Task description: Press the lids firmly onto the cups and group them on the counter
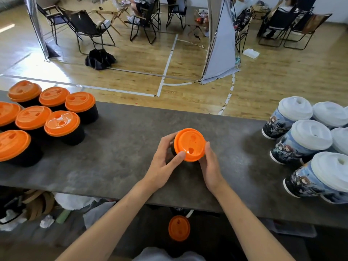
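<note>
Orange, black and white on a grey counter.
The counter (122, 144) is dark grey with paler mottled patches. The left cups (74, 137) are black, each with a bright orange lid (62, 123). The middle cup (172, 148) is black too, and the middle lid (189, 145) is the same orange. The right cups (286, 149) carry a printed picture in blue and dark tones, under white lids (311, 134). The floor (131, 63) is light wood with white lines.

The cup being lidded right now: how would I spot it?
Find the long grey counter. Orange-lidded cups crowd its left end, white-lidded cups its right. The lone orange-lidded cup mid-counter is the one, gripped between left hand and right hand.
</note>
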Action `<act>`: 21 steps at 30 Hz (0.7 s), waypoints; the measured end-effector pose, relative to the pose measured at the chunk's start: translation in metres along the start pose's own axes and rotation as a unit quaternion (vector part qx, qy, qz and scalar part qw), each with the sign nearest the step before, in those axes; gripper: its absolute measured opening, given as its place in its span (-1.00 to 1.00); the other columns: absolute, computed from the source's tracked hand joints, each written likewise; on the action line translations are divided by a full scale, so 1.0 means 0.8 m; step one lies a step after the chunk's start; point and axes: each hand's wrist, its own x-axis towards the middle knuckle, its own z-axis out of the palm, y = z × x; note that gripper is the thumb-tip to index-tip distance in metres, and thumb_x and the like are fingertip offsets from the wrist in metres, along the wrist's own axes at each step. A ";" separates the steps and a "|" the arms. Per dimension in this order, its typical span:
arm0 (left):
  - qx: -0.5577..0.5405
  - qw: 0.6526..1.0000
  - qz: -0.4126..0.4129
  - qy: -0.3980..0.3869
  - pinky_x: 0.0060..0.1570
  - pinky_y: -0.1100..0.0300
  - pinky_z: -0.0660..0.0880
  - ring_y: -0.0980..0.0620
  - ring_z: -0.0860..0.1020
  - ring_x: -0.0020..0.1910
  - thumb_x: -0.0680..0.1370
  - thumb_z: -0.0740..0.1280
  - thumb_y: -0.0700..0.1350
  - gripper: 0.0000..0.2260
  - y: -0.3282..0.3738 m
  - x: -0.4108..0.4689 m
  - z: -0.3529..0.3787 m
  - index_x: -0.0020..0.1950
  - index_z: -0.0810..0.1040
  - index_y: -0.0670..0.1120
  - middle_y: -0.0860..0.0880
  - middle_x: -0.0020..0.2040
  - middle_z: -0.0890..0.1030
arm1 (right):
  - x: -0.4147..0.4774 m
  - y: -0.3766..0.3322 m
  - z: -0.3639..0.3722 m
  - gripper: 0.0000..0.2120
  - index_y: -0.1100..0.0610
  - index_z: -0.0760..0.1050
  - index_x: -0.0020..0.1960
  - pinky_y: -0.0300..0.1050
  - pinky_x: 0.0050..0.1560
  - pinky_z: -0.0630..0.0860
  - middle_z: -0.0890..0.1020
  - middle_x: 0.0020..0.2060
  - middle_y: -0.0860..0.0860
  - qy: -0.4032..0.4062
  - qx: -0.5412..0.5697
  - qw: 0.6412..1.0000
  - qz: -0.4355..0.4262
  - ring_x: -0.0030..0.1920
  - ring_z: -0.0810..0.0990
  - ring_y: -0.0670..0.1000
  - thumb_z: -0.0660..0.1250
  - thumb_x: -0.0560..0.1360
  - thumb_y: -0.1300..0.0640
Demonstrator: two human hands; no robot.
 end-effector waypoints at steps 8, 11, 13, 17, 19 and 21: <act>-0.051 0.997 -0.059 0.023 0.26 0.15 0.51 0.11 0.59 0.17 0.66 0.15 0.14 -0.69 0.004 0.004 -0.001 0.36 0.37 0.06 0.21 0.12 0.62 | -0.001 0.000 0.003 -0.34 -0.07 0.49 0.31 0.04 0.39 0.46 0.62 0.19 0.00 -0.017 -0.046 0.999 -0.022 0.27 0.57 -0.01 0.18 0.45 -0.52; -0.066 0.995 -0.064 0.041 0.37 -0.01 0.47 0.12 0.55 0.26 0.69 0.09 0.07 -0.72 0.004 0.002 -0.002 0.38 0.34 0.08 0.28 0.17 0.58 | -0.003 -0.003 0.004 -0.22 -0.02 0.37 0.38 -0.33 0.22 0.47 0.58 0.23 -0.15 -0.034 -0.066 0.997 -0.029 0.24 0.56 -0.22 0.27 0.38 -0.52; -0.074 0.994 -0.071 0.048 0.37 0.03 0.47 0.18 0.53 0.29 0.67 0.11 0.08 -0.71 0.005 0.003 -0.003 0.39 0.31 0.11 0.32 0.21 0.55 | -0.003 -0.005 0.005 -0.26 -0.04 0.35 0.32 -0.35 0.16 0.48 0.61 0.15 -0.23 -0.044 -0.066 0.997 -0.026 0.20 0.58 -0.24 0.34 0.35 -0.50; -0.071 0.995 -0.071 0.021 0.28 0.17 0.51 0.16 0.53 0.30 0.60 0.16 0.23 -0.58 0.008 0.005 -0.003 0.42 0.31 0.12 0.33 0.23 0.55 | 0.001 0.001 -0.001 -0.58 0.04 0.45 0.29 -0.11 0.16 0.53 0.66 0.11 -0.10 -0.007 -0.002 1.000 -0.023 0.18 0.62 -0.04 0.24 0.59 -0.23; -0.060 0.996 -0.072 0.011 0.26 0.17 0.52 0.16 0.57 0.25 0.65 0.15 0.16 -0.66 0.008 0.006 -0.001 0.38 0.34 0.08 0.33 0.19 0.57 | 0.004 0.005 -0.005 -0.66 0.05 0.50 0.29 -0.05 0.23 0.50 0.66 0.11 -0.04 0.008 0.014 1.000 -0.015 0.21 0.61 0.01 0.14 0.64 -0.09; -0.061 0.995 -0.072 0.015 0.22 0.17 0.53 0.17 0.60 0.17 0.68 0.12 0.07 -0.74 0.007 0.006 -0.001 0.33 0.36 0.03 0.31 0.13 0.59 | 0.005 0.007 -0.005 -0.64 0.05 0.54 0.27 0.02 0.29 0.48 0.67 0.10 -0.01 0.013 0.008 1.000 -0.012 0.21 0.61 0.02 0.11 0.65 -0.09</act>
